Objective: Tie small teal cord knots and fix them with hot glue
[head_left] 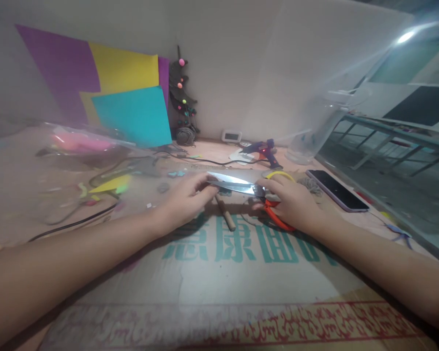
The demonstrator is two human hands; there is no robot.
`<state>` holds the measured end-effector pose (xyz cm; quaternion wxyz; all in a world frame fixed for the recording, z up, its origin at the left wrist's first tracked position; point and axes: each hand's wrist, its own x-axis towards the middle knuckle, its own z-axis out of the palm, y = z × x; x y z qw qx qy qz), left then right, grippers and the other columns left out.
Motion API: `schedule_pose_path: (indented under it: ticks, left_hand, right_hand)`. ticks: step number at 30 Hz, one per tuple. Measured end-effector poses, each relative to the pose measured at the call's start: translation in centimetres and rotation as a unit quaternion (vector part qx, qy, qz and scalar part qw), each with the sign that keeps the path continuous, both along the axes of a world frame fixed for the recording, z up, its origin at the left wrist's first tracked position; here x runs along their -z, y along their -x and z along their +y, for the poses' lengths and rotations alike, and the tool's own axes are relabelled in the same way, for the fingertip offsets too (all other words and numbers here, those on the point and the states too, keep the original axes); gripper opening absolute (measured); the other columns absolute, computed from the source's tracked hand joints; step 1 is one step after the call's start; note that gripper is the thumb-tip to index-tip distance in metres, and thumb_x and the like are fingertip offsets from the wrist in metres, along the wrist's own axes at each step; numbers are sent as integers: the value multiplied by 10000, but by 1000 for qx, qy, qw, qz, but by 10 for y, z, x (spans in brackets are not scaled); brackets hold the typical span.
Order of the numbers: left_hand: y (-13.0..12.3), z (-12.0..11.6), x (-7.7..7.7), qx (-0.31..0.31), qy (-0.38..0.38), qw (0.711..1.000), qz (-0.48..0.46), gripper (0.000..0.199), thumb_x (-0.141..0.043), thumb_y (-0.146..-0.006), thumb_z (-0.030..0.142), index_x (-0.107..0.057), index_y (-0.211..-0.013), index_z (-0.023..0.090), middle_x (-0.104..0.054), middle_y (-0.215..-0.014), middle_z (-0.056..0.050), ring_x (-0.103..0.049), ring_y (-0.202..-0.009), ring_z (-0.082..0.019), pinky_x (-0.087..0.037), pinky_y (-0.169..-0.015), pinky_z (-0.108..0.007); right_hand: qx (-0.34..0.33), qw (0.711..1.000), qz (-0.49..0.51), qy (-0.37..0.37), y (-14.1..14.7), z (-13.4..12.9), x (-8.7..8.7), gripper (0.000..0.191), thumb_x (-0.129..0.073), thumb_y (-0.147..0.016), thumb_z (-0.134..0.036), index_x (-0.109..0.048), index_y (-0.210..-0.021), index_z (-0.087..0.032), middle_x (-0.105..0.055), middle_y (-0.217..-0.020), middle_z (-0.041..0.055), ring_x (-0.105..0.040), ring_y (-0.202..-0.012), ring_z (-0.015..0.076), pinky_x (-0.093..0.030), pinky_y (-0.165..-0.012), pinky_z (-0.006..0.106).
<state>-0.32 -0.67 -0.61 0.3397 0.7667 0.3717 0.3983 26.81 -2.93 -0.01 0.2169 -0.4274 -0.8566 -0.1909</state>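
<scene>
Left hand (pixel 185 201) pinches scissors (pixel 237 185) at tips, right hand (pixel 292 196) curls around handles (pixel 277 220); slack grip could let blades slip, nicking fingertips (pixel 206 177). Stick (pixel 225 213) nearside of scissors.

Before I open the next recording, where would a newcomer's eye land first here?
Probably on the shiny scissors near the centre, held by the right hand, with the left hand at the other end. The large purple, yellow and turquoise sheets at upper left, against the pale wall, would come next.

Printed sheet (pixel 219 287) and phone (pixel 337 190) on table (pixel 212 149)
</scene>
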Motion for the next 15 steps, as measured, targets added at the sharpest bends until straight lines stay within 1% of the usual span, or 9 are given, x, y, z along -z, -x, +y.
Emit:
schedule_pose_path:
  ticks: [3,5,7,9,12,15]
  left_hand:
    - [0,1,2,8,14,1000,-17,198,-502,-891,325,-620,-929,172,-677,-784,-26,-631,-721,-184,-461,-629,-271]
    - [0,1,2,11,21,1000,-13,200,-496,-901,343,-607,-897,177,-658,-765,-20,-614,-694,-174,-447,-615,-267]
    - [0,2,3,7,18,1000,-3,202,-495,-909,356,-594,-861,186,-629,-744,-8,-583,-667,-157,-421,-594,-256]
    - [0,2,3,10,16,1000,-4,216,-491,-917,367,-575,-826,191,-592,-721,4,-546,-645,-142,-394,-577,-246]
    - [-1,4,3,22,37,998,-36,236,-483,-923,381,-541,-797,191,-547,-692,16,-507,-623,-129,-377,-569,-238]
    - [-2,6,2,21,73,993,-88,235,-500,-907,369,-521,-764,184,-529,-681,20,-495,-626,-122,-389,-592,-235]
  right_hand:
    - [8,1000,-1,5,1,-1,0,328,-632,-838,-429,-649,-1045,-176,-671,-901,97,-638,-835,256,-475,-681,339]
    - [15,999,13,25,1,-2,-1,327,-645,-828,-447,-647,-1039,-196,-676,-895,80,-640,-820,244,-474,-672,328]
    - [16,997,42,59,1,-1,-2,360,-664,-813,-473,-633,-1055,-208,-679,-938,75,-642,-851,245,-484,-702,333]
    - [14,993,79,83,0,0,-2,416,-674,-802,-494,-606,-1094,-206,-668,-1011,90,-635,-910,264,-492,-750,357]
    - [6,989,125,82,-3,4,0,505,-654,-810,-512,-542,-1187,-196,-633,-1096,120,-615,-961,287,-490,-790,397]
    - [0,990,124,70,-4,5,0,494,-652,-811,-507,-533,-1177,-197,-624,-1048,111,-605,-915,280,-483,-765,395]
